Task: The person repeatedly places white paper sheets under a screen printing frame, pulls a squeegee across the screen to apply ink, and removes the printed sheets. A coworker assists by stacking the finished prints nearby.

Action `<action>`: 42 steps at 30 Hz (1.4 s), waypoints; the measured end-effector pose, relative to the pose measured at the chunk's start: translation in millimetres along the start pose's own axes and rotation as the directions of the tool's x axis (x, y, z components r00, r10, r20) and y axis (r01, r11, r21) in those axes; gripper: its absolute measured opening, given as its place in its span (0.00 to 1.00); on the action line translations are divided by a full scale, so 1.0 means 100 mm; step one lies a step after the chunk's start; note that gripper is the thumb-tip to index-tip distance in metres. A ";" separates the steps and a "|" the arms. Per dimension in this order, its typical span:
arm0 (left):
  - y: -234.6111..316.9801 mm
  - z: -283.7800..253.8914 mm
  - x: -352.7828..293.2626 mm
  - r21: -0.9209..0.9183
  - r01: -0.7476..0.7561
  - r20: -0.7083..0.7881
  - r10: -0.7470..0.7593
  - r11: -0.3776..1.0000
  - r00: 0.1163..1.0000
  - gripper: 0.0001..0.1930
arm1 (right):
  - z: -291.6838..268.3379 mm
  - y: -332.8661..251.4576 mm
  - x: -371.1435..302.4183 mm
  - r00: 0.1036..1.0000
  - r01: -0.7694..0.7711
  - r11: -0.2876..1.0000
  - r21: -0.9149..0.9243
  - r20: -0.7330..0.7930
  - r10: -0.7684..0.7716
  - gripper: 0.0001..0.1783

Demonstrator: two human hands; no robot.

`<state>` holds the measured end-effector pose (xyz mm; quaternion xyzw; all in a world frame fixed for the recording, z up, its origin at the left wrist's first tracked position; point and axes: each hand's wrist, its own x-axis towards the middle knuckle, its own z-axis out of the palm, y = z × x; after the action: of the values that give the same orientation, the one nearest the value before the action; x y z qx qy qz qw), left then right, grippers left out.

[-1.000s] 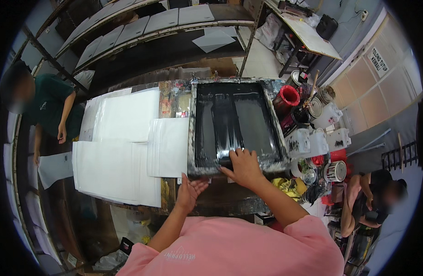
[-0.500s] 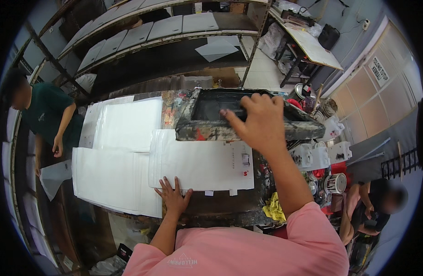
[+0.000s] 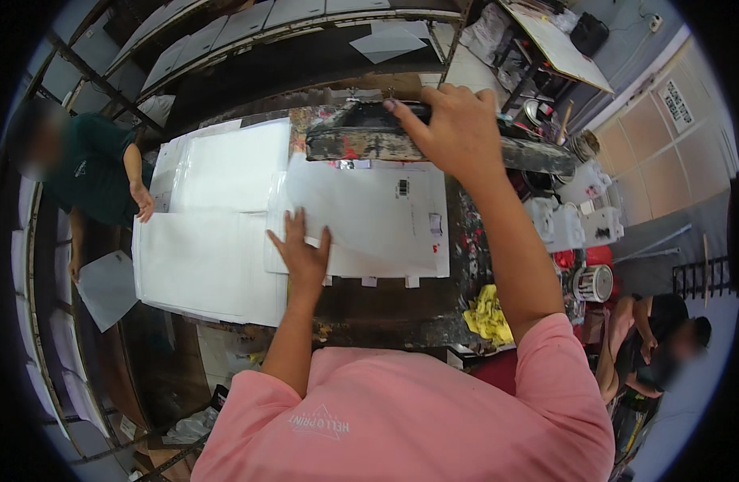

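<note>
My right hand (image 3: 459,132) grips the near bar of an ink-stained screen-printing frame (image 3: 353,147), its fingers over the top edge and its thumb to the left. The frame is tilted, its near side raised above the worktable. Below it, a thin translucent white sheet (image 3: 361,201) with small dark and red prints lies askew over a white board (image 3: 440,263) with small tabs along its near edge. My left hand (image 3: 305,261) rests at the sheet's left part with fingers spread. To its left lie white sheet stacks (image 3: 209,257). The frame's inside is mostly hidden.
At the left stands a person (image 3: 96,161) holding a translucent sheet (image 3: 108,289). A crumpled yellow cloth (image 3: 488,313) lies on the table's right edge, near white jugs (image 3: 550,221) and a paint can (image 3: 593,283). Another person (image 3: 655,345) sits at right. Racks (image 3: 305,56) stand behind.
The frame's near side has tilted up, with my right hand on it. The printed sheet now lies askew, and my left hand has moved onto it. The view has shifted.
</note>
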<state>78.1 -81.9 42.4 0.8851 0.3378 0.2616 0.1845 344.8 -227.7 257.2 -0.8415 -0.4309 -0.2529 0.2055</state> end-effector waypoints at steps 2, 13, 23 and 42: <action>-0.35 -0.05 -0.05 0.011 0.079 -0.055 -0.078 0.997 0.995 0.33 | 0.03 -0.03 -0.12 0.999 -0.004 1.000 0.004 0.042 0.003 0.39; -0.05 0.48 -0.58 -0.027 -0.491 0.416 0.457 0.870 0.786 0.25 | 0.06 0.03 -0.21 1.000 0.029 0.999 -0.027 -0.006 -0.029 0.37; 0.20 1.32 -0.97 -0.085 -0.443 0.538 0.415 0.893 0.733 0.28 | 0.05 0.07 -0.03 1.000 -0.001 0.999 0.052 -0.011 0.001 0.36; 0.75 -0.05 -0.51 -0.809 0.510 0.485 -0.159 0.294 0.860 0.52 | 0.17 -0.12 -0.92 0.975 0.018 0.999 -0.037 0.223 -0.009 0.36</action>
<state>80.8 -169.6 66.8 0.5653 0.2797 0.2149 0.7457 293.4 -268.9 189.9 -0.8655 -0.4519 -0.1667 0.1376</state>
